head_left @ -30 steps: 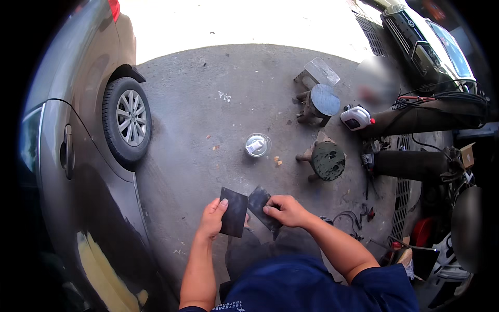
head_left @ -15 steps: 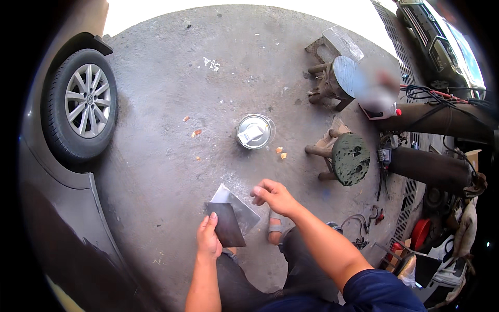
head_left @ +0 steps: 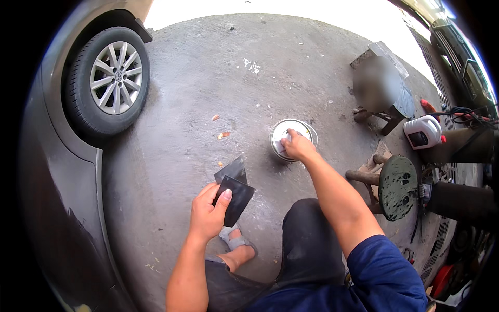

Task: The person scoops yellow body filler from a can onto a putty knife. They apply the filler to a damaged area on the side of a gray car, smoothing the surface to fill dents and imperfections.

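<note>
My left hand [head_left: 209, 213] grips two thin dark rectangular sheets [head_left: 235, 191], held low over the concrete in front of my knee. My right hand [head_left: 297, 146] reaches out to a round silver tin [head_left: 285, 132] standing on the ground. Its fingers are closed on something small and pale at the tin's top; what that is I cannot make out.
A dark car with a silver-spoked wheel [head_left: 107, 78] fills the left. Right of my arm stands a round dark green stool [head_left: 397, 187], a second stool [head_left: 383, 104] farther back, a white jug with a red cap [head_left: 423, 132], and cables and dark cylinders [head_left: 457, 200].
My right hand left the sheets and stretched forward to the tin. My left hand still holds the sheets. My head has come closer to the ground.
</note>
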A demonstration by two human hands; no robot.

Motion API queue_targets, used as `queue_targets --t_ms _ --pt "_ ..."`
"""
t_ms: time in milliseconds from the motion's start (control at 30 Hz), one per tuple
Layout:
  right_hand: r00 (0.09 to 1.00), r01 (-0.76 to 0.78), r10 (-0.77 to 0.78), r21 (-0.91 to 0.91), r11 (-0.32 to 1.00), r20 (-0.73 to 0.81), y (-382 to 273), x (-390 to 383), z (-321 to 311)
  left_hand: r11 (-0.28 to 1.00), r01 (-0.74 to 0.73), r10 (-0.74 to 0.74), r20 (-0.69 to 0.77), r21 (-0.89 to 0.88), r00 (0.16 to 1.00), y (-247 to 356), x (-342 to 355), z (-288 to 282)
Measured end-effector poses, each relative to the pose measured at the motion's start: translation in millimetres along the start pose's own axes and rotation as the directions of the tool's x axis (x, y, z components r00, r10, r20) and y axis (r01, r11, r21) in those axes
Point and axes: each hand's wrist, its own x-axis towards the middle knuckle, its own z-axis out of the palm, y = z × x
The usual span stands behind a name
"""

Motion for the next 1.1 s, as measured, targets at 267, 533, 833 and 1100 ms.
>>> queue_targets --t_ms 267,533,833,1100 --pt "0.949 0.064 -0.021 0.128 0.990 -0.314 73 -48 -33 0.999 0.008 -0.004 -0.082 0.049 0.997 18 -9 -6" --pt "0.940 -0.113 0.194 -0.283 0.953 0.279 237 -66 85 0.977 -0.076 0.068 0.048 0.200 0.997 24 -4 9" --pt "0.955 0.275 -0.229 0.269 0.923 -0.191 83 -83 -27 0.950 -0.156 0.070 0.300 0.272 0.951 32 -12 8" --pt "0.409 0.746 -0.899 0.509 0.429 0.159 -77 -129 -68 0.956 -0.177 0.071 0.401 0.234 0.913 36 -13 3"
